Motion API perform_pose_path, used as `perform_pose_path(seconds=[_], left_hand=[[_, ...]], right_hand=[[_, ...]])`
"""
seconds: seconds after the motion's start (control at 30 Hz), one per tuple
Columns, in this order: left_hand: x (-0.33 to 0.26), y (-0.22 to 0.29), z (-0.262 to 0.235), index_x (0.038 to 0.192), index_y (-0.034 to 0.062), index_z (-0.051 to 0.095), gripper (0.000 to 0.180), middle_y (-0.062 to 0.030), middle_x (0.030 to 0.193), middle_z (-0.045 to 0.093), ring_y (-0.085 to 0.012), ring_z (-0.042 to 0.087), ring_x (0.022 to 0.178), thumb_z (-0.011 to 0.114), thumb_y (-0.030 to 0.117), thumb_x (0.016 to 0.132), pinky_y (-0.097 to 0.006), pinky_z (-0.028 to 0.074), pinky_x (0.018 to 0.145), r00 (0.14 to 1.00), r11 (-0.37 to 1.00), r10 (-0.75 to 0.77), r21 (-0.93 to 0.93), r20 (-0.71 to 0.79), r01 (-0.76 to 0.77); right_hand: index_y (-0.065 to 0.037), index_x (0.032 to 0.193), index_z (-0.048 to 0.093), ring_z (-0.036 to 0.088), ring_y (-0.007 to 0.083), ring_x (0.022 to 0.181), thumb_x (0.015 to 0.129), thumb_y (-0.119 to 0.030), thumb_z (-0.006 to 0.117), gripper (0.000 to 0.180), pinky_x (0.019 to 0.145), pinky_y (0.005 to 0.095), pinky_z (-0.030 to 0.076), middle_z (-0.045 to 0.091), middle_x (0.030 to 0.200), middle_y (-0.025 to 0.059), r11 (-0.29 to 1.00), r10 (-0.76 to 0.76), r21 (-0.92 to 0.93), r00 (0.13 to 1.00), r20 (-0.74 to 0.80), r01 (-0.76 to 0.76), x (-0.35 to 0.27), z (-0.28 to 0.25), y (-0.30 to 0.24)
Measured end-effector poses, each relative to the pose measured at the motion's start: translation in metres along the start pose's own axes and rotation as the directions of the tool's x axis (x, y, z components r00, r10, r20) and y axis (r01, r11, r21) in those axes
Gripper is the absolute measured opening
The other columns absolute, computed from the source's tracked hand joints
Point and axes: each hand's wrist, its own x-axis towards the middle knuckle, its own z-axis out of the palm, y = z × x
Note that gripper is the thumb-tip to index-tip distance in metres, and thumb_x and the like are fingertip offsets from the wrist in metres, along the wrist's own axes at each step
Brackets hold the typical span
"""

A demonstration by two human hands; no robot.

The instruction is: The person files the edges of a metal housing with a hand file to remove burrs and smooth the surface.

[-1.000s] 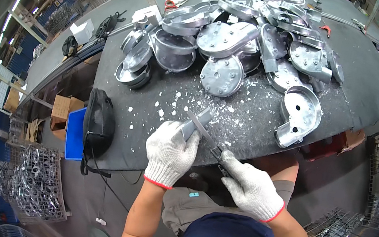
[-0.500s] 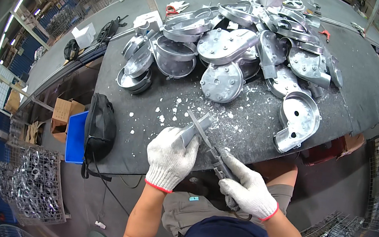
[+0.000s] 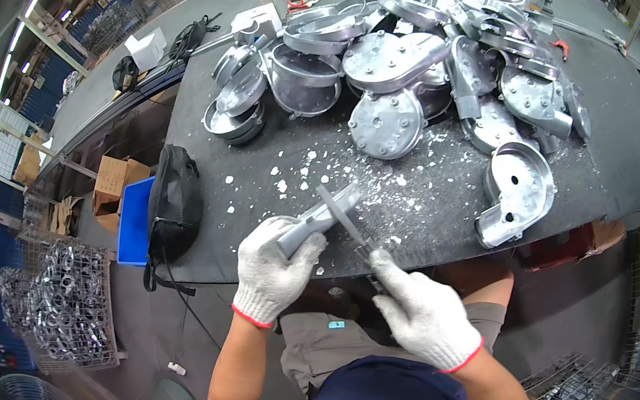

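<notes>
My left hand [image 3: 274, 269], in a white glove with a red cuff, grips a small grey metal casting [image 3: 322, 217] at the near edge of the dark workbench [image 3: 239, 188]. My right hand [image 3: 421, 313], gloved the same way, holds a slim metal file [image 3: 349, 225] whose blade lies across the casting. Pale metal chips [image 3: 303, 173] are scattered on the bench just beyond both hands.
A heap of grey cast housings [image 3: 406, 64] fills the far half of the bench; one open housing [image 3: 516, 192] lies apart at the right. A black bag [image 3: 175, 203] hangs at the bench's left edge by a blue bin [image 3: 135, 222]. A wire basket of castings [image 3: 56, 301] stands lower left.
My right hand has drawn back toward me and to the right, pulling the file along the casting. My left hand has kept the casting in about the same place.
</notes>
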Motion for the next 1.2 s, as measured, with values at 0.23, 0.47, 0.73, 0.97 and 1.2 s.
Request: perform_pose_path(seconds=[0.23, 0.47, 0.73, 0.97, 1.2], left_hand=[[-0.034, -0.032, -0.025, 0.116, -0.0091, 0.079, 0.025, -0.016, 0.109, 0.08, -0.0203, 0.074, 0.099, 0.081, 0.004, 0.095, -0.033, 0.058, 0.087, 0.957, 0.921, -0.286, -0.262, 0.045, 0.287], [-0.046, -0.044, -0.029, 0.11, -0.0072, 0.081, 0.021, -0.0211, 0.109, 0.081, -0.0326, 0.077, 0.108, 0.08, 0.003, 0.092, -0.04, 0.059, 0.094, 0.957, 0.907, -0.288, -0.308, 0.04, 0.286], [-0.045, -0.058, -0.03, 0.117, -0.0085, 0.079, 0.023, -0.0166, 0.118, 0.079, -0.0204, 0.077, 0.098, 0.08, 0.007, 0.1, -0.033, 0.062, 0.085, 0.989, 0.963, -0.127, -0.23, 0.08, 0.142], [-0.041, -0.047, -0.027, 0.108, -0.0053, 0.083, 0.019, -0.0211, 0.113, 0.081, -0.0323, 0.079, 0.105, 0.082, 0.001, 0.091, -0.04, 0.06, 0.094, 0.953, 0.898, -0.301, -0.324, 0.041, 0.297], [-0.048, -0.061, -0.028, 0.125, -0.0098, 0.076, 0.029, -0.014, 0.118, 0.08, -0.0168, 0.076, 0.103, 0.08, 0.0, 0.098, -0.032, 0.062, 0.09, 0.961, 0.914, -0.262, -0.295, 0.091, 0.277]], right_hand=[[-0.022, 0.163, 0.057, 0.068, 0.03, 0.066, 0.101, -0.027, 0.075, 0.065, 0.059, 0.0424, 0.056, 0.064, 0.083, 0.0119, 1.0, 0.008, -0.013, 0.986, 0.167, -0.006, 0.002, 0.003, -0.013], [-0.016, 0.162, 0.058, 0.071, 0.0273, 0.066, 0.103, -0.025, 0.075, 0.063, 0.061, 0.039, 0.058, 0.07, 0.089, 0.0122, 0.977, -0.058, 0.213, 0.978, 0.201, 0.014, 0.011, 0.029, -0.022], [-0.013, 0.178, 0.031, 0.062, 0.0069, 0.065, 0.108, -0.014, 0.066, 0.078, 0.057, 0.0241, 0.053, 0.067, 0.096, 0.0014, 0.136, 0.135, 0.707, 0.719, 0.681, -0.695, 0.026, 0.027, -0.026], [-0.008, 0.173, 0.041, 0.074, 0.015, 0.083, 0.106, -0.015, 0.069, 0.072, 0.077, 0.0304, 0.061, 0.077, 0.114, 0.0089, 0.405, 0.114, 0.718, 0.81, 0.575, -0.566, 0.029, 0.025, -0.031], [-0.002, 0.165, 0.05, 0.077, 0.0264, 0.125, 0.103, -0.011, 0.074, 0.067, 0.106, 0.0349, 0.058, 0.076, 0.142, 0.0195, 0.714, -0.04, 0.678, 0.956, 0.292, -0.177, 0.015, 0.033, -0.025]])
